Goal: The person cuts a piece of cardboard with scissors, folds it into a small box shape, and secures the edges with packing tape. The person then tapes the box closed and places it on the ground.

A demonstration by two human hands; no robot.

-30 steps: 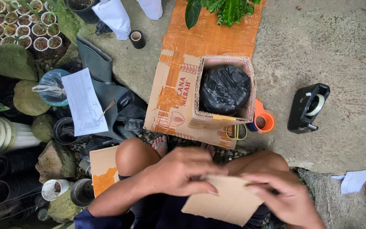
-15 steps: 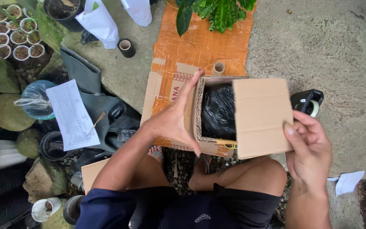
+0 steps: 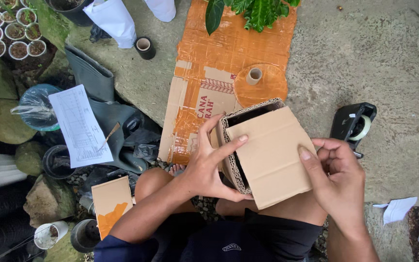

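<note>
While I watched, left hand (image 3: 209,170) and right hand (image 3: 335,179) gripped cardboard box (image 3: 267,155), long axis tilted, its opening pointing up-left.

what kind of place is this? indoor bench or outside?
Outside, probably a home plant nursery used for packing. The person sits on bare concrete ground, with rows of small seedling pots at the upper left, a leafy plant at the top, and a tape dispenser beside the cardboard box.

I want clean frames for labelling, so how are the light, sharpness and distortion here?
Head view: soft, even daylight, only faint shadows beside the cardboard box; no glare, even on the tape dispenser; left hand and right hand sharp, no motion blur; wide-angle stretching toward the edges.
</note>
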